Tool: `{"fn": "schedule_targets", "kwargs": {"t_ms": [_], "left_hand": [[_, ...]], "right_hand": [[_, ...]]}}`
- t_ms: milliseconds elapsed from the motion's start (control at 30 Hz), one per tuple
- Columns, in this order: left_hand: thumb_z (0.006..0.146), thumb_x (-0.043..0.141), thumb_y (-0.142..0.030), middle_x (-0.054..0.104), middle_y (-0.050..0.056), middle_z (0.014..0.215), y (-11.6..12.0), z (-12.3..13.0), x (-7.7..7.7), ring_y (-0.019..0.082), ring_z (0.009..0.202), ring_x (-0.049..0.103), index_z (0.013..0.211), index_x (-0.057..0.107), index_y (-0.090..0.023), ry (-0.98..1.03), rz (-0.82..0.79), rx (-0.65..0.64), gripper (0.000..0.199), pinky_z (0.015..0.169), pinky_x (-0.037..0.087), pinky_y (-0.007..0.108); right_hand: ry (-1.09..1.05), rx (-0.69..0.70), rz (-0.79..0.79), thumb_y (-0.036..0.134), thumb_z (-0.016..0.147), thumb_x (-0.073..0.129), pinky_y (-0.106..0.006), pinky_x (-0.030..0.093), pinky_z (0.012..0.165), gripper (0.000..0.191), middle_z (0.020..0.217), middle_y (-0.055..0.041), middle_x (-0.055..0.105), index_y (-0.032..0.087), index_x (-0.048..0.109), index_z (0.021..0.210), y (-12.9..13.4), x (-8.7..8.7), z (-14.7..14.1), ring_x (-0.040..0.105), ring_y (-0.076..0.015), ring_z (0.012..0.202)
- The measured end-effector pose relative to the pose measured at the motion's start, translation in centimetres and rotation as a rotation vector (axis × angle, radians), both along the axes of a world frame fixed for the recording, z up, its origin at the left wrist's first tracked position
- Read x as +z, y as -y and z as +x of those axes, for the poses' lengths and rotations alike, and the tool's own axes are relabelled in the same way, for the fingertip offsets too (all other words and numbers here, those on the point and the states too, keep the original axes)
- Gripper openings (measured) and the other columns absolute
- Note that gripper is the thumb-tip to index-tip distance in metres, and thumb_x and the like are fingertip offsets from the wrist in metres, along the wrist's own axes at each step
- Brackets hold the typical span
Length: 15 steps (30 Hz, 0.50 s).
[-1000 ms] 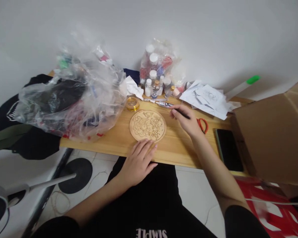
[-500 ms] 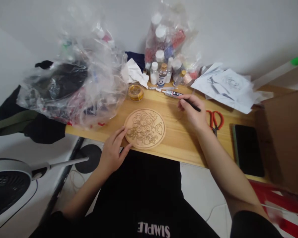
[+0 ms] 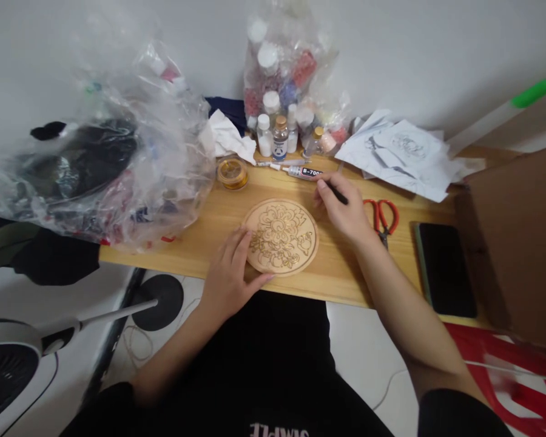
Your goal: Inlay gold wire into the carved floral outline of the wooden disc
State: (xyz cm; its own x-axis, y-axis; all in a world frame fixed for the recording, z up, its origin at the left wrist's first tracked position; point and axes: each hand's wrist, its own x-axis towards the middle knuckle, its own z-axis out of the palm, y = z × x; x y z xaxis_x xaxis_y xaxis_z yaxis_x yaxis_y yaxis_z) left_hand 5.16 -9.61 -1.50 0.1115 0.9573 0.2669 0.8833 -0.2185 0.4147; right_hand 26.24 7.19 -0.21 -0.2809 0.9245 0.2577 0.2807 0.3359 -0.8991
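Observation:
A round wooden board (image 3: 279,212), carved with flowers and a small animal-like figure, lies flat near the table's front edge. My left hand (image 3: 232,267) holds it by its left rim, fingers on the left side and thumb along the near edge. To the right of the board, my right hand (image 3: 343,206) is closed around a slim black-handled tool (image 3: 337,192); its working end is hidden. Just beyond the right hand lies a glue tube (image 3: 300,172) marked B-700-something. Red-handled pliers or cutters (image 3: 388,213) rest beside the right forearm.
A spool of gold wire (image 3: 232,174) and crumpled tissue (image 3: 230,136) are at the back. Small bottles (image 3: 280,139) stand before a bag of supplies (image 3: 282,67). Plastic bags (image 3: 164,139) crowd the left; printed papers (image 3: 398,152), a phone (image 3: 446,267) and a cardboard box (image 3: 523,237) the right.
The wooden board has slid to the right across the table together with my left hand, and my left thumb now lies along its near edge. My right hand keeps the black tool. The view has shifted slightly.

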Motion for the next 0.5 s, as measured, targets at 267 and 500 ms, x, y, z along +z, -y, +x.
{"fn": "schedule_targets", "kwargs": {"t_ms": [267, 500], "left_hand": [[0.088, 0.058, -0.046, 0.041, 0.020, 0.142, -0.5, 0.4, 0.1, 0.035, 0.134, 0.040, 0.144, 0.027, -0.019, 0.050, 0.003, -0.004, 0.070, 0.106, 0.038, 0.055], [0.091, 0.055, -0.035, 0.049, 0.016, 0.134, 0.4, -1.3, 0.6, 0.031, 0.126, 0.048, 0.140, 0.034, -0.021, 0.134, 0.072, 0.053, 0.055, 0.103, 0.044, 0.051]], "right_hand": [[0.331, 0.033, 0.173, 0.026, 0.085, 0.051, -0.025, 0.037, 0.057, 0.013, 0.067, 0.0003, 0.058, 0.019, 0.058, 0.095, 0.0, 0.6, 0.3, 0.050, -0.0131, 0.057], [0.837, 0.230, 0.090, 0.010, 0.076, 0.047, -0.028, 0.042, 0.067, 0.025, 0.093, -0.0074, 0.070, 0.019, 0.064, 0.092, 0.8, 4.2, 2.8, 0.062, -0.0211, 0.081]]}}
